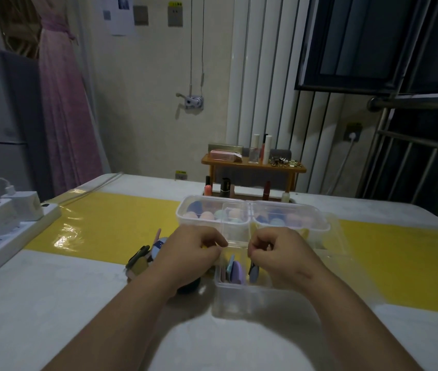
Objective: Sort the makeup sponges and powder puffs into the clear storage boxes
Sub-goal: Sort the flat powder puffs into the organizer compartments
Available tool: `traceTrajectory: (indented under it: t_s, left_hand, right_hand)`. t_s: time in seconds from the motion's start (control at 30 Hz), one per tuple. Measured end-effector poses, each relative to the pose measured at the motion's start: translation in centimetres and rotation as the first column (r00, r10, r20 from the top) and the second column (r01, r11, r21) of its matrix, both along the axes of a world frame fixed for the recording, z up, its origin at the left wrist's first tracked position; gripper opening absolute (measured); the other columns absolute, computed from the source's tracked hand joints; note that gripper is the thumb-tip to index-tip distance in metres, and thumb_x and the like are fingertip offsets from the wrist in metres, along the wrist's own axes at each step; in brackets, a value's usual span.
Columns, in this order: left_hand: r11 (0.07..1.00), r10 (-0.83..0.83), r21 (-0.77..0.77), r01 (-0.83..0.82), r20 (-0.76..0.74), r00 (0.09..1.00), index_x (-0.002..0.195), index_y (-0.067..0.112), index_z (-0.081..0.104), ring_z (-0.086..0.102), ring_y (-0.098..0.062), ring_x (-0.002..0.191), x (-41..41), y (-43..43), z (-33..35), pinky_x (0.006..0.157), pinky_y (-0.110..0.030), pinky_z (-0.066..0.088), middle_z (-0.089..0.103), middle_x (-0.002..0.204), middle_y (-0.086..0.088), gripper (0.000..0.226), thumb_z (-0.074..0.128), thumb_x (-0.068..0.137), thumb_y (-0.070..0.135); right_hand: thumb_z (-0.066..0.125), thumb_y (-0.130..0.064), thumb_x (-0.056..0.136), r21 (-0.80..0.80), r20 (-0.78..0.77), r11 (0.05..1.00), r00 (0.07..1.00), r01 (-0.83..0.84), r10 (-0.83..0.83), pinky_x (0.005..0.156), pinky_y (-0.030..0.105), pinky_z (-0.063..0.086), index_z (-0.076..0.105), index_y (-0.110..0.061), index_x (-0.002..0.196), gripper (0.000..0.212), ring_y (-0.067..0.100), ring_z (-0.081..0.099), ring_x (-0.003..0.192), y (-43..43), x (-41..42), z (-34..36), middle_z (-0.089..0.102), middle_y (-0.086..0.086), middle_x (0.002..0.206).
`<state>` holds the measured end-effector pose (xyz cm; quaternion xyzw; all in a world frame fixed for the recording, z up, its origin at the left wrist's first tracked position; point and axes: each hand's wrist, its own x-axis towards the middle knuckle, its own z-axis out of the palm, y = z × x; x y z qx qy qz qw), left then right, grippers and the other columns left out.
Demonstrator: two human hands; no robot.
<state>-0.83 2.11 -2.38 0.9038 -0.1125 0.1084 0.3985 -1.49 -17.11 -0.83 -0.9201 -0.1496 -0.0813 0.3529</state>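
My left hand (193, 250) and my right hand (274, 250) each pinch one lower corner of a clear lid (235, 228), held upright between them. Just below stands a clear storage box (239, 293) with flat powder puffs on edge in it: a purple one (238, 271), a light blue one and a pink one. Behind the lid, two more clear boxes hold makeup sponges: the left box (185, 218) with pink, blue and green ones, and the right box (322, 226) with blue and pink ones. Several loose puffs (143, 261) lie left of my left hand.
A white power strip (11, 236) with chargers lies at the table's left edge. A yellow mat (105, 226) crosses the table. A small wooden shelf (252, 163) with cosmetics stands at the back. Another clear lid (338, 236) lies right of the boxes.
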Motion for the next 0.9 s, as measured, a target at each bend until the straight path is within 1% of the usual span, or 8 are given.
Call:
traceTrajectory:
  t_s: [0.1, 0.2, 0.37, 0.57, 0.63, 0.7, 0.8, 0.9]
  left_hand:
    - [0.999, -0.029, -0.031, 0.029, -0.012, 0.999, 0.091, 0.027, 0.077, 0.061, -0.009, 0.08, 0.2, -0.1, -0.1, 0.073, -0.031, 0.054, 0.067, 0.081, 0.009, 0.023, 0.061, 0.085, 0.012]
    - [0.998, -0.039, -0.045, 0.039, 0.001, 0.999, 0.087, 0.03, 0.075, 0.062, -0.01, 0.08, 0.4, 0.0, -0.3, 0.072, -0.031, 0.053, 0.069, 0.082, 0.005, 0.025, 0.062, 0.084, 0.01]
    - [0.997, -0.046, -0.065, 0.046, -0.001, 0.999, 0.087, 0.029, 0.074, 0.062, -0.012, 0.079, 0.6, -0.1, -0.5, 0.072, -0.031, 0.054, 0.069, 0.081, 0.003, 0.023, 0.062, 0.085, 0.01]
    - [0.997, -0.054, -0.055, 0.055, 0.018, 0.998, 0.083, 0.034, 0.06, 0.063, -0.018, 0.08, 0.9, 0.0, -0.6, 0.068, -0.033, 0.055, 0.067, 0.081, 0.003, 0.023, 0.062, 0.087, 0.011]
    - [0.999, -0.01, 0.037, 0.009, 0.03, 1.0, 0.089, 0.034, 0.055, 0.059, -0.014, 0.082, 1.2, 0.0, -0.7, 0.061, -0.021, 0.041, 0.066, 0.086, 0.007, 0.021, 0.056, 0.09, 0.012]
    - [0.979, 0.07, 0.181, -0.09, 0.112, 0.991, 0.094, 0.034, 0.052, 0.055, -0.013, 0.084, 1.3, 0.2, -0.5, 0.061, -0.02, 0.033, 0.066, 0.092, 0.009, 0.02, 0.05, 0.091, 0.014]
    - [0.93, 0.112, 0.322, -0.179, 0.218, 0.969, 0.092, 0.035, 0.06, 0.054, -0.017, 0.086, 1.7, 0.7, -0.8, 0.075, -0.031, 0.043, 0.066, 0.096, 0.006, 0.024, 0.05, 0.087, 0.013]
    - [0.87, 0.118, 0.451, -0.2, 0.204, 0.972, 0.093, 0.038, 0.064, 0.057, -0.022, 0.094, 2.1, 1.0, -1.3, 0.087, -0.038, 0.046, 0.067, 0.098, 0.007, 0.024, 0.053, 0.085, 0.018]
  right_hand:
    - [0.064, -0.015, 0.08, -0.063, -0.032, 0.998, 0.999, 0.001, -0.003, 0.064, 0.025, 0.05, 0.064, -0.029, 0.066, 0.02, 0.005, 0.057, 0.069, 0.0, -0.1, 0.1, 0.065, -0.008, 0.071]
    - [0.063, -0.018, 0.08, -0.114, -0.059, 0.994, 0.998, 0.0, -0.007, 0.071, 0.031, 0.055, 0.065, -0.029, 0.069, 0.016, 0.009, 0.06, 0.075, 0.0, -0.2, 0.2, 0.065, -0.007, 0.075]
    - [0.064, -0.019, 0.08, -0.15, -0.067, 0.989, 0.998, 0.001, -0.012, 0.064, 0.025, 0.048, 0.059, -0.031, 0.082, 0.014, 0.011, 0.057, 0.077, 0.0, -0.2, 0.0, 0.061, -0.008, 0.082]
    - [0.056, -0.012, 0.084, -0.119, -0.02, 0.993, 1.0, 0.014, -0.016, 0.075, 0.035, 0.054, 0.059, -0.029, 0.082, 0.018, 0.012, 0.056, 0.08, -0.2, 0.0, 0.0, 0.061, -0.008, 0.084]
    - [0.056, -0.01, 0.085, -0.099, -0.009, 0.995, 1.0, 0.019, -0.02, 0.076, 0.035, 0.055, 0.061, -0.029, 0.082, 0.019, 0.011, 0.056, 0.08, -0.3, 0.1, 0.0, 0.061, -0.009, 0.084]
    - [0.055, -0.011, 0.085, -0.083, 0.008, 0.996, 1.0, 0.028, -0.027, 0.076, 0.035, 0.055, 0.062, -0.029, 0.081, 0.02, 0.01, 0.056, 0.078, -0.4, 0.2, 0.0, 0.061, -0.011, 0.083]
    - [0.055, -0.013, 0.087, -0.052, 0.027, 0.998, 0.999, 0.029, -0.028, 0.072, 0.031, 0.053, 0.063, -0.03, 0.084, 0.019, 0.009, 0.056, 0.077, -0.5, 0.3, -0.2, 0.061, -0.011, 0.084]
    - [0.056, -0.014, 0.089, -0.04, 0.045, 0.999, 0.999, 0.025, -0.023, 0.073, 0.032, 0.055, 0.064, -0.03, 0.089, 0.018, 0.009, 0.057, 0.078, -0.4, 0.3, -0.3, 0.061, -0.012, 0.086]
